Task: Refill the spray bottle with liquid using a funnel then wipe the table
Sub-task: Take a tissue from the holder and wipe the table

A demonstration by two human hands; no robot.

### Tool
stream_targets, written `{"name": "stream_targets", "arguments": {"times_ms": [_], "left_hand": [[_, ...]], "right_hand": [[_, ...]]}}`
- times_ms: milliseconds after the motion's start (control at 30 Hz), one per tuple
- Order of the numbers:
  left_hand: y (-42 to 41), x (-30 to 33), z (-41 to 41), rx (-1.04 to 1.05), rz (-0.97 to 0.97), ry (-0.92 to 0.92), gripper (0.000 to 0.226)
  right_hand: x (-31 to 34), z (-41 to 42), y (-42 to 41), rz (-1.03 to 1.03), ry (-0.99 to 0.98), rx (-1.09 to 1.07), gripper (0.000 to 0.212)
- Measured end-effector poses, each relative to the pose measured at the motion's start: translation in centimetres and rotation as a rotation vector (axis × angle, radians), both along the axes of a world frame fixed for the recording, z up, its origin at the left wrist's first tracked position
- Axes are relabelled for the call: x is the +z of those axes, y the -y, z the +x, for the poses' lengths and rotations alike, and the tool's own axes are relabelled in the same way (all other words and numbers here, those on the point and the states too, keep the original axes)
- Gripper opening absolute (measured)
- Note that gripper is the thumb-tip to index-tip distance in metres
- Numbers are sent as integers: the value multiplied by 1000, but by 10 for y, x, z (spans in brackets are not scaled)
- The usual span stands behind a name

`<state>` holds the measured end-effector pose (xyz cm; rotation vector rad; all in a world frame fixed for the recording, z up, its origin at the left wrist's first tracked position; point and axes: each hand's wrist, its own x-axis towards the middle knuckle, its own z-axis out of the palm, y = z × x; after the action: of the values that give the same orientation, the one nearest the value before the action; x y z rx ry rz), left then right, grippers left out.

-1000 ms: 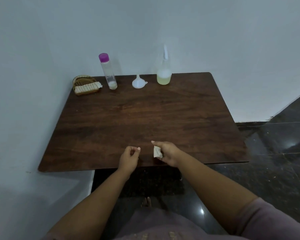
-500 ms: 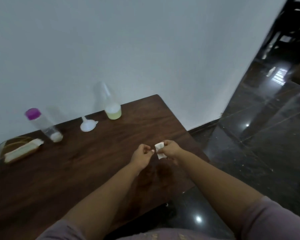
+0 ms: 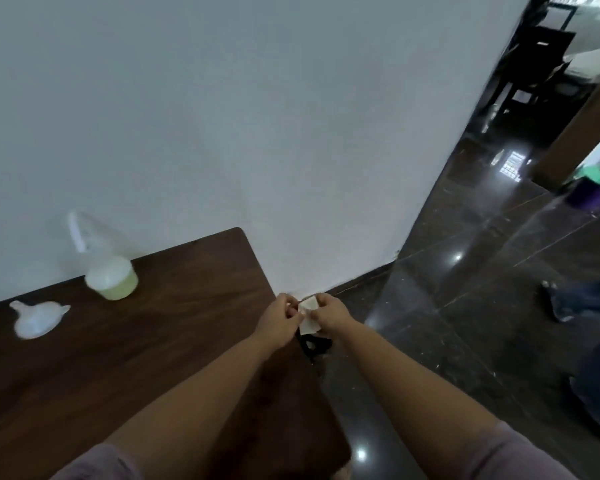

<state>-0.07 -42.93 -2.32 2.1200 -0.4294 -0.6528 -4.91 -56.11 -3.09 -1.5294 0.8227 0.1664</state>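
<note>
Since a second ago the view has swung right; both hands have lifted off the table (image 3: 187, 341), left hand (image 3: 280, 319) and right hand (image 3: 328, 313) pinching a small folded tissue (image 3: 308, 315); spray bottle (image 3: 110, 271) and funnel (image 3: 37, 318) stand untouched, suggesting wiping is finished.

Dim, even indoor light is falling across a grey-looking white wall (image 3: 257, 116). Motion blur is softening the whole picture, smearing the spray bottle (image 3: 106, 268) and the funnel (image 3: 37, 318) on the dark bench (image 3: 153, 341). The glossy black floor (image 3: 465, 289) is throwing back small bright spots of glare, and a window reflection is glinting farther off. Brighter light is coming from the room at upper right. Wide-angle distortion is bending the wall edge and stretching the forearms near the bottom
</note>
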Motion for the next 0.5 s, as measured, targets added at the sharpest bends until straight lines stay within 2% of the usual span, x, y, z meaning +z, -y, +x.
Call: {"name": "stream_targets", "arguments": {"times_ms": [133,233,300,400,500], "left_hand": [[38,-10,24,-18,60,59,18],[52,-17,44,-24,105,136,22],[54,-20,57,7,133,151,23],[56,-26,73,53,171,148,23],[62,-33,85,83,184,153,22]], "right_hand": [[-24,25,72,-19,-62,-85,18],[-32,40,111,-27,-140,-63,22],[-39,52,128,-72,-213,-24,16],[-50,70,142,-177,-296,62,31],[-58,90,144,-345,-283,213,16]]}}
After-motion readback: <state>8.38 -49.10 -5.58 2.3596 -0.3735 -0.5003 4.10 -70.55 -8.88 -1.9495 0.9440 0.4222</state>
